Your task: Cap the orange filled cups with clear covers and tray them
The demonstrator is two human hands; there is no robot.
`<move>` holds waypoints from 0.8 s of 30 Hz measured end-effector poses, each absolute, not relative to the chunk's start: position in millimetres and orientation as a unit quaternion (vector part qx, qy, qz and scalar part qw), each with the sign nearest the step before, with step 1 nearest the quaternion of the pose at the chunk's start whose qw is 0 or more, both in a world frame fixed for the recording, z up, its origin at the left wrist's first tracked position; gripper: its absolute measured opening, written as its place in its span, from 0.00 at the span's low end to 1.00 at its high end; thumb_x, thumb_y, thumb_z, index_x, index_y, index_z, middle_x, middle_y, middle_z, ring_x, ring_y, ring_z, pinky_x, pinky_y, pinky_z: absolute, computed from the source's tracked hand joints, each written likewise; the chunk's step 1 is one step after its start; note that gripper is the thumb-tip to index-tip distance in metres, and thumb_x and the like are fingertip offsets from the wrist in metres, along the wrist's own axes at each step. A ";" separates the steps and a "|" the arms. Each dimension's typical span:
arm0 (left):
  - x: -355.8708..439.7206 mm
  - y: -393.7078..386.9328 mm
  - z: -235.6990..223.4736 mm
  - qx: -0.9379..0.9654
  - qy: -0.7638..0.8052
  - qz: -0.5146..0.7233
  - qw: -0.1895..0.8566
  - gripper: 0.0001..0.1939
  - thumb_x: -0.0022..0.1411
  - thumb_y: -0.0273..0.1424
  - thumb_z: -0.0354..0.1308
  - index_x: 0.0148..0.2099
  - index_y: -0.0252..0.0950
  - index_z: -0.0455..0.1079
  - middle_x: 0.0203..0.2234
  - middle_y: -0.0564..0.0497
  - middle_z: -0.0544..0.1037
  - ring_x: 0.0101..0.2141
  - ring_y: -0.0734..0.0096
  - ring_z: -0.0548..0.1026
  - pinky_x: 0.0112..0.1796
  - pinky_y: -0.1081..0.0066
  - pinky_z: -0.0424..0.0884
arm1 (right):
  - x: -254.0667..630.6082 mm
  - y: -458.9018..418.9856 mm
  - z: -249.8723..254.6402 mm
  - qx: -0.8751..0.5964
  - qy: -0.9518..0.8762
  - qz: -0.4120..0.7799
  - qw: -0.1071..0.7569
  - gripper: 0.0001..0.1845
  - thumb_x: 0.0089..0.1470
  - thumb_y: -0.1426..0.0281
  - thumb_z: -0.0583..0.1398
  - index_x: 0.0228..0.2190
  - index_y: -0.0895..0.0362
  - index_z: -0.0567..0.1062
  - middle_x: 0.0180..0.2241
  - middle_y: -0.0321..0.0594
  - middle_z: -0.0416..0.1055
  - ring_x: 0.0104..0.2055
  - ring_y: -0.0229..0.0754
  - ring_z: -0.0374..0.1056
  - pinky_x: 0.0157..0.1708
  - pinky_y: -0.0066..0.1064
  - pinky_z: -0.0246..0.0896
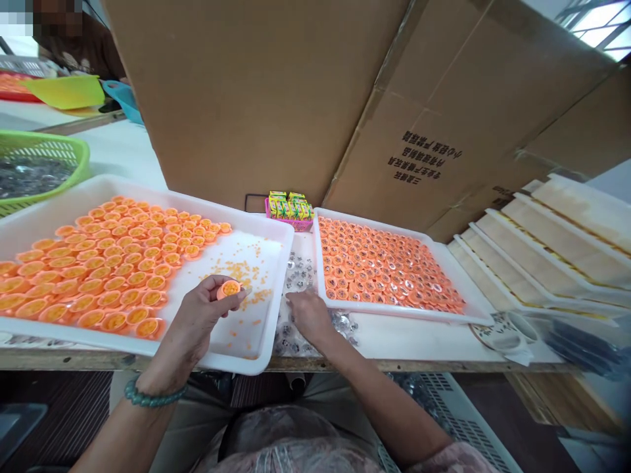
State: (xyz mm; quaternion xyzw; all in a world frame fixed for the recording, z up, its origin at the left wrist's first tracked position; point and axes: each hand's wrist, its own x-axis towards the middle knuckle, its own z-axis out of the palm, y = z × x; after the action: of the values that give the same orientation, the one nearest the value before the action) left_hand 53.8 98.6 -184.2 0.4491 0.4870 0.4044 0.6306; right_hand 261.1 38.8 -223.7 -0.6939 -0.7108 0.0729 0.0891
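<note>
Holding one orange cup [229, 288] in the left hand [201, 314], thumb and fingers pinching its sides, open face up, probably so the contents stay in. It's over the bare end of the left tray [236, 363], where loose bits [239, 270] lie. Right hand [311, 318] is down at clear pieces [298, 266] on the worktop [414, 338]; can't tell if it's gripping one. Pieces sit between left and right trays [476, 310], likely for short reach.

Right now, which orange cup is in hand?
The orange cup between the left hand's thumb and fingers, above the left white tray. That grip sets it apart: the tray's other orange cups have no hand on them.
</note>
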 end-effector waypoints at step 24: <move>50.9 97.3 -180.8 0.315 0.407 0.442 0.734 0.16 0.45 0.34 0.69 0.38 0.34 0.77 0.32 0.49 0.79 0.32 0.72 0.75 0.37 0.75 0.72 | 226.2 47.9 -176.7 -0.407 -0.321 0.562 0.645 0.10 0.40 0.72 0.68 0.29 0.56 0.76 0.26 0.32 0.68 0.28 0.30 0.63 0.30 0.22 0.57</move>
State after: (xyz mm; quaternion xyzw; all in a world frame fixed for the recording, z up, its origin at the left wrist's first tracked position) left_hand 50.9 97.3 -180.8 0.3151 0.4075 0.4419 0.7344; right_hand 226.2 47.9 -176.7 -0.4066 -0.3214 0.5618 0.6448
